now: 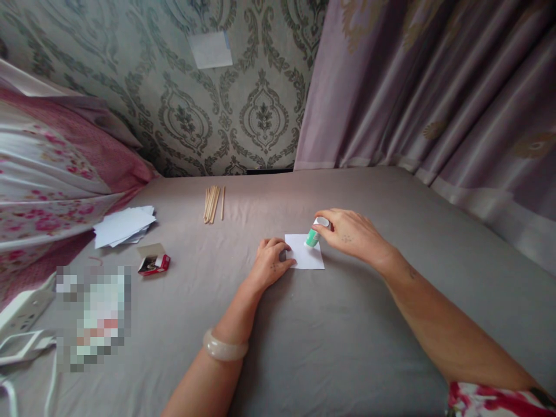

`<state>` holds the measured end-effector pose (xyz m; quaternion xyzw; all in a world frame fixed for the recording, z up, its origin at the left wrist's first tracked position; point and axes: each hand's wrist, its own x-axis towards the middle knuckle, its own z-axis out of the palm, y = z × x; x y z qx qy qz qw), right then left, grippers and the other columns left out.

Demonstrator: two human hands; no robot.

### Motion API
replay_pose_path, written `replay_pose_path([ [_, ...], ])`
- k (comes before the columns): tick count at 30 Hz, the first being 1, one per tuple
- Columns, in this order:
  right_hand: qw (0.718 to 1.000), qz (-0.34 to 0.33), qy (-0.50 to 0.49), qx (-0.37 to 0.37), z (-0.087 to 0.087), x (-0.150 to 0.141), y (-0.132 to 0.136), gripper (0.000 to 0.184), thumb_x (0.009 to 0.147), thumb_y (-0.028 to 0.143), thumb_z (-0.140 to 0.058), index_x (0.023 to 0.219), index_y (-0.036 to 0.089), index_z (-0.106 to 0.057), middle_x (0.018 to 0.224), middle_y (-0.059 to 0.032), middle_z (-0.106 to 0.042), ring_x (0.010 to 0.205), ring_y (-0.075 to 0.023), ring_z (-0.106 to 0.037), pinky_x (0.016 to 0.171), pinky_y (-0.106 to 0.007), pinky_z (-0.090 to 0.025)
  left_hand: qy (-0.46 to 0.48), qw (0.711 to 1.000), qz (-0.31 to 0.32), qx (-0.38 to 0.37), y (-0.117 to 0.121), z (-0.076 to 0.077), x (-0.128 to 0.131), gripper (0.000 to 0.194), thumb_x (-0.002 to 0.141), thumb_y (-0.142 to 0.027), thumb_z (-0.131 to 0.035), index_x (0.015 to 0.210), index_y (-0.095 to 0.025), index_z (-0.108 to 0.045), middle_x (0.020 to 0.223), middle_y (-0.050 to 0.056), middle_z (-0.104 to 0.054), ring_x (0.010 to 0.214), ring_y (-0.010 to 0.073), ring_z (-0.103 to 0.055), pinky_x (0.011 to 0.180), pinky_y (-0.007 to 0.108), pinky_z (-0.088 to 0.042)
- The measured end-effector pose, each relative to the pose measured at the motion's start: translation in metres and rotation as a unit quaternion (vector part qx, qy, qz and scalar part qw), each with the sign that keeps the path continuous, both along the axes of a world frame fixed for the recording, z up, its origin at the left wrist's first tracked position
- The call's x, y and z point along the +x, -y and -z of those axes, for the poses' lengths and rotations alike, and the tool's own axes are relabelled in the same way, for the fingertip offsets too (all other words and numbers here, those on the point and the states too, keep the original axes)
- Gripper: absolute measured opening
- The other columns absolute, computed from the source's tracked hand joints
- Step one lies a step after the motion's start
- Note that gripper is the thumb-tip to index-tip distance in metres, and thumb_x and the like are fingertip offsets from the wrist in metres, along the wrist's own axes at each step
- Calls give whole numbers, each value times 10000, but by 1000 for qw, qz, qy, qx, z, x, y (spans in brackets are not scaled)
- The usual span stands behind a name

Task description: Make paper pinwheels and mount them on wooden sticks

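Note:
A small square of white paper (303, 259) lies flat on the grey cloth in front of me. My left hand (270, 262) rests at its left edge, thumb and fingertips holding the paper down. From the right, my right hand (351, 233) grips a green and white glue stick (312, 236) between thumb and fingers. The glue stick is tilted, with its lower end at the paper's surface near the upper right part. Part of the glue stick is hidden behind my fingers.
Thin wooden sticks (212, 204) lie farther back. On the left are a stack of white paper (124, 226), an open red box (154, 264), a blurred-out item (102, 318) and a white power strip (24, 310). Curtains (391, 87) hang at the right.

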<state>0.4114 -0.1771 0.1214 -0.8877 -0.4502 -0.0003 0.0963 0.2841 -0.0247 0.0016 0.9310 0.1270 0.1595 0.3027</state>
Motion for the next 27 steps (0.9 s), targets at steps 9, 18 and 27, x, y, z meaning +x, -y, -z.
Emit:
replay_pose_path([
  [9,999,-43,6,-21,7,-9,-8,317,926,367,-452,1137,219,-636,1096,-88,-681,989,-236,-616,758,-297,-414,6,1000,-4,-5,0,0,-1,243,720,-281,-736,950,-226,-679,1101,42,-642,1055,241,-501,969,393,-389],
  [18,997,-41,48,-53,11,-15,-15,331,925,420,-466,1079,191,-649,1070,-112,-689,1005,-266,-624,755,-321,-417,-1,1000,6,2,0,0,0,256,735,-285,-729,970,-203,-671,1109,62,-641,1072,237,-513,985,398,-378],
  [27,991,107,73,-36,14,-10,-26,594,857,644,-432,937,130,-718,893,-223,-707,888,-325,-664,716,-370,-446,3,1000,3,2,0,1,-1,242,733,-284,-724,959,-215,-675,1105,52,-638,1065,237,-498,976,397,-382],
])
